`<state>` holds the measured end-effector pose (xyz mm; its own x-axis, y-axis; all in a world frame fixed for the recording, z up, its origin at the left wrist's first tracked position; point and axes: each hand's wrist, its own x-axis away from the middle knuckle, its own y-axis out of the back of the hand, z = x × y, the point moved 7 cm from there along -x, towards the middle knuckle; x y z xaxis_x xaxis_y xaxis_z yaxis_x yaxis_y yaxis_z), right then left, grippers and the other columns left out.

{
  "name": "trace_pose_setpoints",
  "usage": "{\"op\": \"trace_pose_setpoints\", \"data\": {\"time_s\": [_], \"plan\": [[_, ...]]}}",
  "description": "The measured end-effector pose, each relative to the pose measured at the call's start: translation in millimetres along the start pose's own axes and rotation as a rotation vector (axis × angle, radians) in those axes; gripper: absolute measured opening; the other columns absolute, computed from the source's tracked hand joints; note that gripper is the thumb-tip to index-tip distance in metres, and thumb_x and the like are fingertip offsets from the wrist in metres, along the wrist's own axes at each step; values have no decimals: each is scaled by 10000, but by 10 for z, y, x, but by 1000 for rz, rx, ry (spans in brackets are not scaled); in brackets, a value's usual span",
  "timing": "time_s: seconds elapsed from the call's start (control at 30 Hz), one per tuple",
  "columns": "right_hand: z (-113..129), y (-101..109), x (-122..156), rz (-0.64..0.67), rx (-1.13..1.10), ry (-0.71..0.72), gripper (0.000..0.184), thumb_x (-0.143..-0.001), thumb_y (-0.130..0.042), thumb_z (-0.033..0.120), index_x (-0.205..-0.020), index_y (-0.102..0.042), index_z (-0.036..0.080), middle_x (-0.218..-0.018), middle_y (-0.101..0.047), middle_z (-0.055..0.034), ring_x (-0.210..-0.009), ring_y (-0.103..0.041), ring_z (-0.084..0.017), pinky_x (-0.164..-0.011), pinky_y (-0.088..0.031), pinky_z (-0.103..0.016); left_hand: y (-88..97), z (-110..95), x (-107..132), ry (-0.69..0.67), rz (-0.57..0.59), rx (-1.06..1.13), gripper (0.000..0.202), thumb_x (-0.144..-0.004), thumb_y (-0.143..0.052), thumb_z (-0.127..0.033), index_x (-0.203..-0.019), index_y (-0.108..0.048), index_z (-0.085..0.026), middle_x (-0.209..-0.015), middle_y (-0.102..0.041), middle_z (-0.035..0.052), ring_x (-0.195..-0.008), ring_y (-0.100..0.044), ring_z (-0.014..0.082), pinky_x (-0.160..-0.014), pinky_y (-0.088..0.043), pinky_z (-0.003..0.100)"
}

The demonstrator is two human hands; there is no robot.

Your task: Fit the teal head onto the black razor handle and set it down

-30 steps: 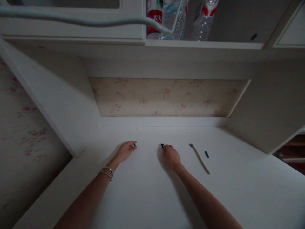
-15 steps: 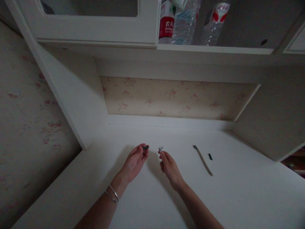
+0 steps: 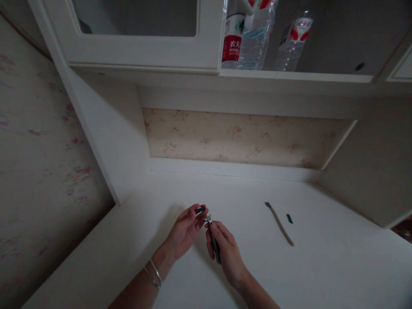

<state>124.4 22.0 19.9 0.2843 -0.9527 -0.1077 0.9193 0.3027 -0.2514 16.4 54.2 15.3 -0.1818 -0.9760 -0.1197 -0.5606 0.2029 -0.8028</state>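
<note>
My left hand (image 3: 185, 231) pinches a small black bar-shaped piece (image 3: 200, 209), which looks like a razor cartridge, between thumb and fingers. A slim razor handle (image 3: 215, 244), dark with a silver forked top, lies in the closed fingers of my right hand (image 3: 229, 253). Its silver end points up toward my left fingertips, just below the black piece. The two parts look apart. Both hands are held over the white desktop (image 3: 180, 287).
To the right on the desk lie a thin beige stick (image 3: 281, 225) with a dark flat tip and a small dark green piece (image 3: 289, 219). Overhead, an open cabinet shelf (image 3: 289, 76) holds several plastic bottles (image 3: 254, 45). A white side panel (image 3: 106, 128) stands at left.
My right hand has moved left and turned, bringing the handle's silver end close to my left fingers; more of the dark handle shows. The view has shifted slightly.
</note>
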Motion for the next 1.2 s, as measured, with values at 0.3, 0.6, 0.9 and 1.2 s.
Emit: {"op": "trace_pose_setpoints", "data": {"time_s": [0.3,0.6,0.9,1.2], "plan": [[38,68,62,6,-99,-43,366,-927,-416,481,-726,-452,177,-533,-447,49,-394,-326,-60,-384,-218,-196,-90,28,37,20,60,-48,177,-793,-676,-246,-946,-682,-157,-1067,-690,80,-1011,-635,192,-957,-443,321],[-72,139,103,-88,-101,-89,369,-860,-536,504,-718,-455,173,-588,-360,63,-476,-262,-50,-418,-178,-168,-78,70,45,32,112,-71,183,-752,-716,-216,-930,-696,-176,-1078,-687,59,-1011,-633,177,-946,-448,301],[-69,91,119,-55,-19,-77,374,-886,-484,510,-715,-431,181,-588,-347,62,-474,-277,-57,-423,-187,-186,-100,114,66,71,151,-112,277,-732,-733,-186,-1006,-692,-174,-1092,-685,57,-1025,-617,160,-937,-434,269],[-7,49,123,-18,21,-12,373,-897,-461,513,-721,-435,185,-583,-324,65,-467,-245,-65,-414,-179,-200,-109,156,68,110,127,-164,289,-691,-766,-185,-975,-712,-171,-1075,-686,61,-1009,-603,148,-908,-414,247]]}}
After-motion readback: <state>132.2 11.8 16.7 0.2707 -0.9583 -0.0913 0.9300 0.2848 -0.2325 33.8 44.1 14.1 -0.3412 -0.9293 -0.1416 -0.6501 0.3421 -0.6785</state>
